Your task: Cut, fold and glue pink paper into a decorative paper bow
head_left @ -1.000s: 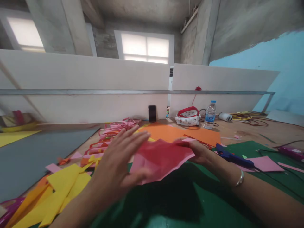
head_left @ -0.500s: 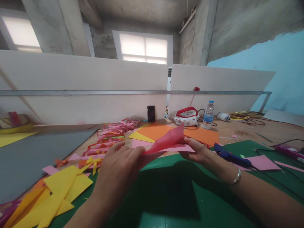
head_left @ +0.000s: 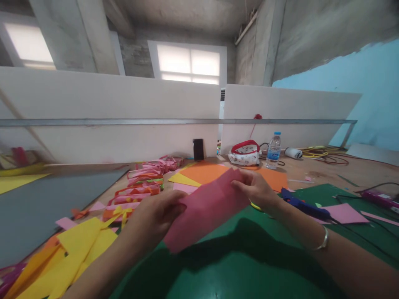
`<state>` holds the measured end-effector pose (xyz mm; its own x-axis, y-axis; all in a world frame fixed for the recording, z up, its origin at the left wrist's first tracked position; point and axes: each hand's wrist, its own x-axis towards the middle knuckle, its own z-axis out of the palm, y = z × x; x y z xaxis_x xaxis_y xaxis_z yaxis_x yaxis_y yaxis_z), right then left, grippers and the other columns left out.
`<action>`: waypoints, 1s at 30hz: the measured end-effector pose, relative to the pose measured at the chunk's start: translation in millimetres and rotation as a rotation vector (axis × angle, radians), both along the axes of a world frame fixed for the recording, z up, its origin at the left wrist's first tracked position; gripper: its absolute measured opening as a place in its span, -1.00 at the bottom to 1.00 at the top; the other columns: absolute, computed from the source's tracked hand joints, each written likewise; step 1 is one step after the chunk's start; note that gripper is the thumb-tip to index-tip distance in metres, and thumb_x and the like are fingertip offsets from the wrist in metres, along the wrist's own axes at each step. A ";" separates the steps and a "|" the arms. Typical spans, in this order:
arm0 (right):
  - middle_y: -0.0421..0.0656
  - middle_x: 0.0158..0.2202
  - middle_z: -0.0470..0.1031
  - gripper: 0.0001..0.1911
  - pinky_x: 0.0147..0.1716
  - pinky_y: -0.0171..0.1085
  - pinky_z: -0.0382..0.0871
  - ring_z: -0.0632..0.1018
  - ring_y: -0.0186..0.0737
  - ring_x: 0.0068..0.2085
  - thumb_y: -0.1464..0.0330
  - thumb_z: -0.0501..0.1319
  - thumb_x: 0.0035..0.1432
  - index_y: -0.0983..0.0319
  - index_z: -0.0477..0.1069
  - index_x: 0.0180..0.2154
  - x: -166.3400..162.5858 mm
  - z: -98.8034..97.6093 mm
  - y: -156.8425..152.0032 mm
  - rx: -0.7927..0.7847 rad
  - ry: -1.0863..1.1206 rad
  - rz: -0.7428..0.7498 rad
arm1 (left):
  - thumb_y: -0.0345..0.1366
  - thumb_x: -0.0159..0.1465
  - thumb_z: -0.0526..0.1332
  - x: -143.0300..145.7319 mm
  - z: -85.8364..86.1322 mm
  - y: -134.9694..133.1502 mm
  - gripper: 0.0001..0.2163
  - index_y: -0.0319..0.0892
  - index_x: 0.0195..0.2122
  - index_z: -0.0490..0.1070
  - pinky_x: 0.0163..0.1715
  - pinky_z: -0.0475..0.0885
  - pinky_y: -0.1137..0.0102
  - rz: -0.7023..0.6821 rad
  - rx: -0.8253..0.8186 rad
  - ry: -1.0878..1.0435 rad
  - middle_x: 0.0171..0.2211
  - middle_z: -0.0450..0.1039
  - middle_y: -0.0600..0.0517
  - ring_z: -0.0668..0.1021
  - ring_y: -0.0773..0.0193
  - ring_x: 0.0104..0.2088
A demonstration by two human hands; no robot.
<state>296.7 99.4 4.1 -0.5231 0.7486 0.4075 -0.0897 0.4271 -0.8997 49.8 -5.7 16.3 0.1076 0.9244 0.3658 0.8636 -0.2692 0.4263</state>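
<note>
A sheet of pink paper (head_left: 208, 207) is held tilted above the green mat (head_left: 237, 265), its broad face turned toward me. My left hand (head_left: 165, 209) pinches its left edge between thumb and fingers. At the upper right corner, my right hand (head_left: 254, 187) grips the same sheet, thumb in front. A silver bracelet circles the right wrist. Behind the sheet lie orange paper (head_left: 202, 172) and yellow paper (head_left: 181, 178), partly covered. Beneath the right hand shows a small yellow curved piece, mostly hidden.
Folded pink and orange paper pieces (head_left: 137, 182) line the left, with yellow sheets (head_left: 81, 236) nearer. On the right lie a blue glue gun (head_left: 304, 205), its cord and pink paper (head_left: 347, 212). A phone (head_left: 198, 149), pouch (head_left: 245, 153) and water bottle (head_left: 274, 151) stand behind.
The pink sheet, seen nearly edge-on and bent before, now shows its broad face, with its near edge lower. Both hands have turned and shifted their hold along it.
</note>
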 end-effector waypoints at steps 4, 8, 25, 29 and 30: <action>-0.19 -0.45 0.41 -0.78 -0.50 -0.38 0.25 0.40 -0.34 -0.45 0.25 0.24 0.03 0.29 0.40 -0.36 -2.3 -4.3 -3.3 -0.049 -0.052 -0.104 | -0.10 0.16 0.07 -7.0 -0.2 4.7 -0.75 -0.10 -0.24 0.39 -0.45 0.32 0.40 0.058 -0.175 -0.101 -0.41 0.53 0.08 0.53 0.20 -0.37; -0.21 -0.47 0.37 -0.82 -0.50 -0.39 0.20 0.37 -0.36 -0.46 0.28 0.21 0.04 0.28 0.35 -0.41 -3.9 -5.7 -2.7 -0.027 -0.158 -0.097 | -0.07 0.16 0.07 -12.7 -1.3 9.2 -0.74 -0.15 -0.40 0.39 -0.48 0.28 0.46 0.008 -0.293 -0.171 -0.45 0.48 0.09 0.49 0.25 -0.40; -0.21 -0.44 0.41 -0.87 -0.41 -0.35 0.24 0.39 -0.32 -0.39 0.34 0.13 0.06 0.26 0.41 -0.41 -9.0 -12.2 -3.4 0.061 -0.206 -0.281 | 0.05 0.14 0.08 -15.5 -7.7 15.0 -0.62 -0.20 -0.52 0.34 -0.58 0.08 0.50 0.007 -0.444 -0.275 -0.57 0.23 0.13 0.27 0.38 -0.53; -0.20 -0.48 0.42 -0.83 -0.46 -0.35 0.24 0.40 -0.31 -0.43 0.32 0.12 0.05 0.27 0.42 -0.42 -9.0 -13.6 -1.8 0.077 -0.250 -0.305 | 0.04 0.14 0.07 -15.7 -9.5 15.8 -0.62 -0.20 -0.56 0.31 -0.58 0.07 0.49 -0.009 -0.469 -0.270 -0.58 0.19 0.14 0.24 0.39 -0.54; -0.19 -0.47 0.43 -0.83 -0.45 -0.35 0.24 0.41 -0.30 -0.41 0.33 0.12 0.05 0.27 0.43 -0.41 -9.1 -13.6 -1.5 0.089 -0.259 -0.308 | 0.03 0.13 0.07 -15.2 -9.1 15.7 -0.62 -0.20 -0.58 0.30 -0.59 0.05 0.49 -0.003 -0.465 -0.259 -0.59 0.17 0.14 0.23 0.39 -0.55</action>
<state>287.6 97.9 -9.5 -0.3740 0.8539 0.3620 0.2794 0.4759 -0.8339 34.6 10.0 7.2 0.0714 0.9952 -0.0675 0.7139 -0.0038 0.7003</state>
